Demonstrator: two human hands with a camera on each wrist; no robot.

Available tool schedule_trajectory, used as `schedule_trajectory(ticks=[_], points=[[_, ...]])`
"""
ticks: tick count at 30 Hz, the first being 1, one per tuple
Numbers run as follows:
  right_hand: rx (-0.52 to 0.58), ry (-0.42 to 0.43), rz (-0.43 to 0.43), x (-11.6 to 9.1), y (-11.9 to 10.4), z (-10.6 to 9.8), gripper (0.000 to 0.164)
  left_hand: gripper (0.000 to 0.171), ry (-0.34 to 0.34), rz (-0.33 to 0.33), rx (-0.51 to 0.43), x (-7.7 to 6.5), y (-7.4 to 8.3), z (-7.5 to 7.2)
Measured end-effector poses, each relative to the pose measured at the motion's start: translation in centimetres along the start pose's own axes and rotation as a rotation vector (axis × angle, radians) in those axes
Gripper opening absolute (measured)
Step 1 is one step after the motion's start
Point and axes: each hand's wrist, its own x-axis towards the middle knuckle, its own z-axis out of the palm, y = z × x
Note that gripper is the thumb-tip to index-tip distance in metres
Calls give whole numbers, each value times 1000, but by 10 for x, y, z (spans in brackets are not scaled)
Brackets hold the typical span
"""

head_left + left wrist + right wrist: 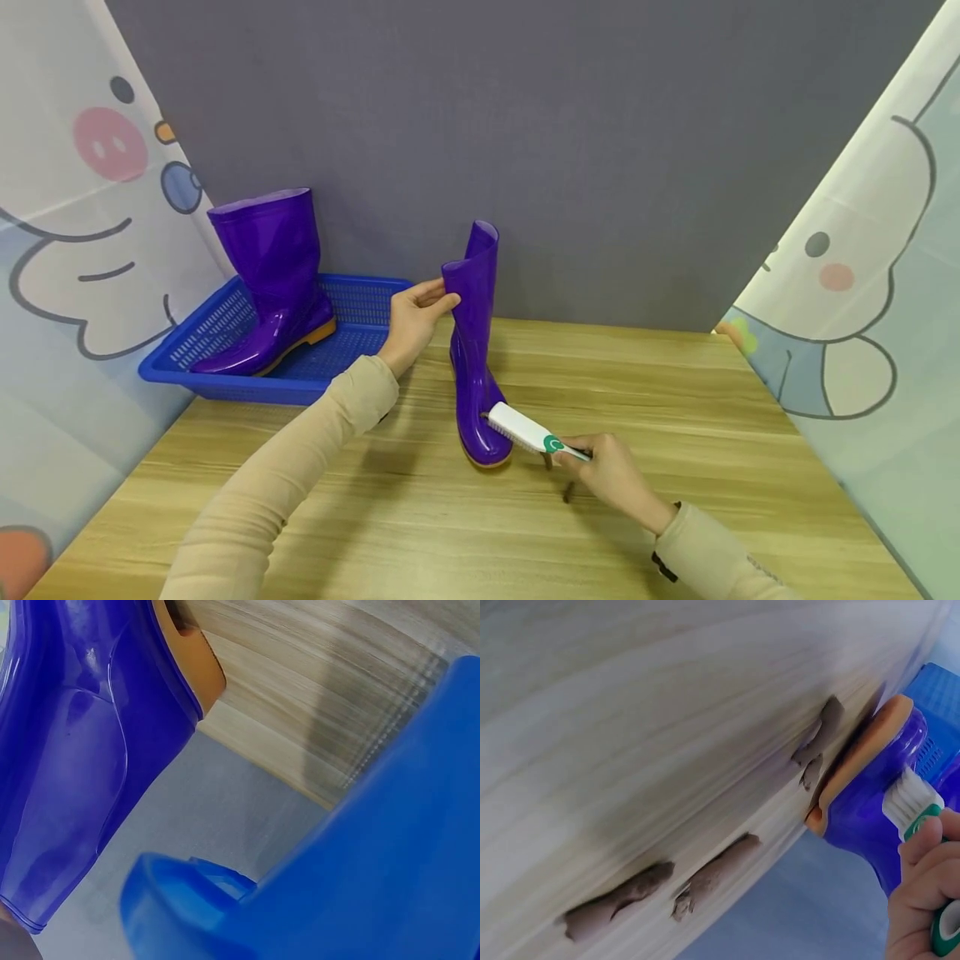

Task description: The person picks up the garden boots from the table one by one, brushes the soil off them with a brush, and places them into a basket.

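A shiny purple rain boot (pixel 474 333) with an orange sole stands upright on the wooden table, toe toward me. My left hand (pixel 414 321) pinches the rim of its shaft, thumb on the near side; in the left wrist view only a sliver of that hand shows at the lower left edge. The handle of a white and green scrub brush (pixel 521 427) is in my right hand (pixel 611 471). Its bristles (pixel 909 796) touch the boot's foot above the toe. Part of the handle is hidden under my fingers.
A second purple boot (pixel 270 275) stands in a blue plastic basket (pixel 247 392) at the back left. Several brown, mud-like pieces (pixel 716 870) lie on the table (pixel 450 533) near my right hand. A grey panel (pixel 525 150) rises behind.
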Motion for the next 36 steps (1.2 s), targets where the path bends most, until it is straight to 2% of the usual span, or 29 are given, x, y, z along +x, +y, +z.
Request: schedule_trajectory(ticks=[4,13,19,23,27,31,36], points=[[-24,-7,4,-1,2,-5,21,38,-2,-17,-7,0,3,-1],[-20,-16,-3,-2,2,-15,22,39,9,29,13,-2,1,0],[-10,51,-1,4,-5,-10,25,38,4,12,12,-2,-2,1],[-7,79,-22,11,-8,-1,25,38,2,24,17,-2,-2,3],[-4,57,-8,14,-6,3,23,38,9,32,17,-1,-1,4],[9,14,11,10,2,-1,19,38,6,29,16,-1,0,4],[-13,-28,-33,3,7,-12,20,40,3,20,13,-2,1,3]])
